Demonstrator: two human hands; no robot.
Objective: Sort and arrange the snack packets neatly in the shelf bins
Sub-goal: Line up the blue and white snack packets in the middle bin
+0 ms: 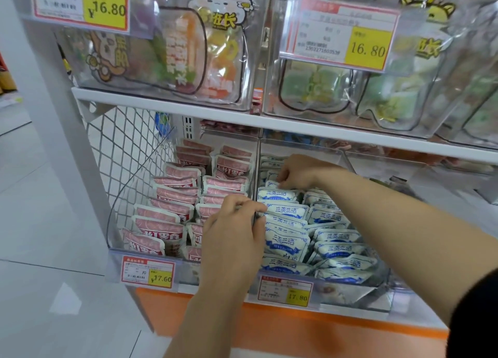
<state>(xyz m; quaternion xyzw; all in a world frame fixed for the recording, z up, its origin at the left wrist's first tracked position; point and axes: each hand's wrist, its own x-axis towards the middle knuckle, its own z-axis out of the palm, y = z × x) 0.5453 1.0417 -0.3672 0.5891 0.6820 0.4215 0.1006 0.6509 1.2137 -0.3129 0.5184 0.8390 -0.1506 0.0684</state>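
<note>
My left hand pinches a blue packet; at one o'clock my right hand grips a rear packet (fingers curled). Pink packets lie at nine o'clock.

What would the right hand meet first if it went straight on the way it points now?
The right hand points left, so probably the blue-and-white packets at its fingertips first, then the clear divider. Depth is unclear.

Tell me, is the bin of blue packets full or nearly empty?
Mostly full: the bin holds rows of blue packets from front to back.
</note>
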